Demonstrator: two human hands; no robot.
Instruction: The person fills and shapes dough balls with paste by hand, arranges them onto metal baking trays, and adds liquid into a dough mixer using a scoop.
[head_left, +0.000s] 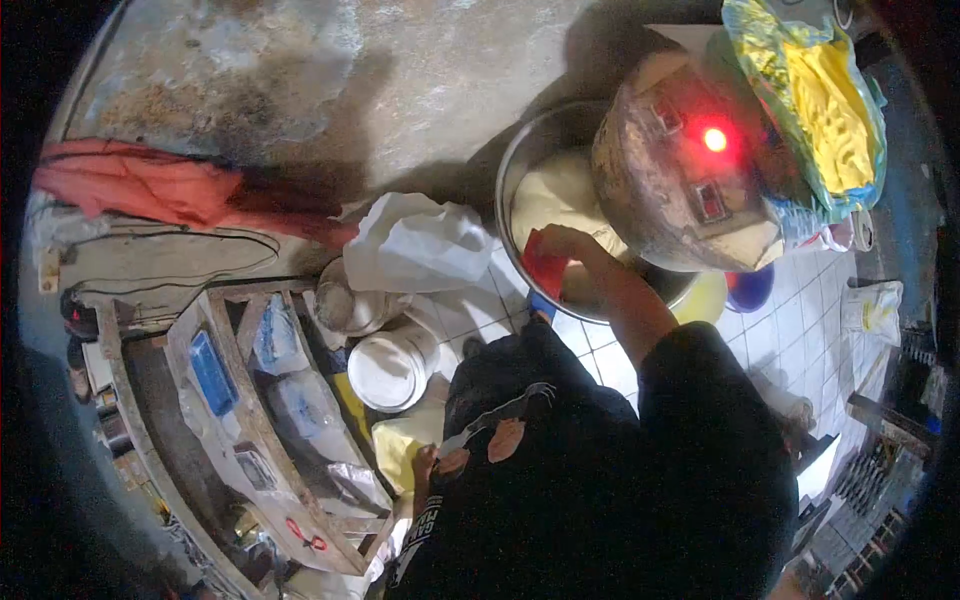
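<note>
A flat-looking, plain red tool (546, 266) sits inside the left part of the metal bowl (508, 225), beside pale dough (560, 195). Its long axis seems to run from the far side toward the person's body, slightly slanted. The right hand (568, 243) grips its upper edge, fingers curled (their tips are hidden). The left hand's (425, 462) fingers are unclear.

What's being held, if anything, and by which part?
Right hand: a red object, exact type unclear, gripped by its upper edge as pictured. Left hand: can't tell whether it holds anything.
</note>
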